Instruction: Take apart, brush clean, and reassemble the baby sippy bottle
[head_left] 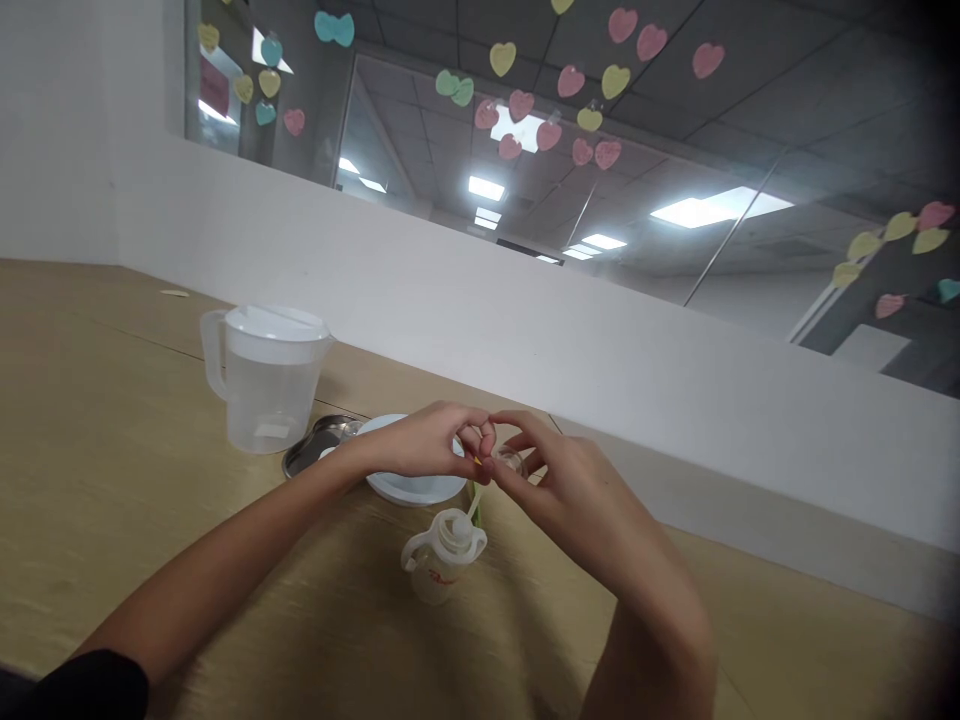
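My left hand (pixel 442 440) and my right hand (pixel 562 475) meet fingertip to fingertip above the table, both with pinched fingers. Whatever may be between the fingertips is hidden or too small to name. Just below them stands a small clear bottle (pixel 435 580) with white loop handles, red lettering and an uncapped neck. A white piece with a thin stem rests in or over that neck, and something green shows behind it. Partly covered by my right fingers is a small clear round thing (pixel 511 460); whether they touch it I cannot tell.
A lidded translucent pitcher (pixel 274 385) stands at the left. Beside it are a shiny metal tray (pixel 307 452) and a pale blue plate (pixel 412 492), partly behind my left hand. A white wall (pixel 450 310) with windows above borders the wooden table (pixel 112 450) at the back.
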